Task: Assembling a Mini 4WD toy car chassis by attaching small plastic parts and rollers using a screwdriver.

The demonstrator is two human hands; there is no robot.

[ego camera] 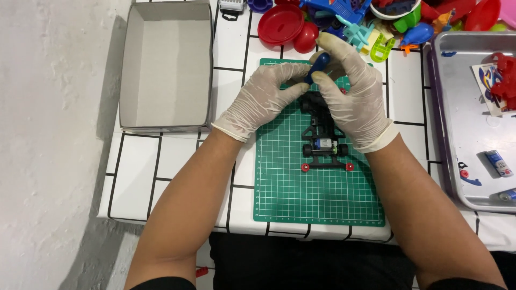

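Blue screwdriver handle gripped by both gloved hands, left and right, steadying it upright over the black toy chassis on the green mat.

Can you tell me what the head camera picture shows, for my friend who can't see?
Two gloved hands, left hand and right hand, hold a blue tool over a black toy car frame on a green cutting mat. An empty cardboard box sits left.

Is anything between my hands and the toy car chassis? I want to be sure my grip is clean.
Nothing visible: the left hand and right hand rest directly on the black chassis, pinching a blue-handled tool.
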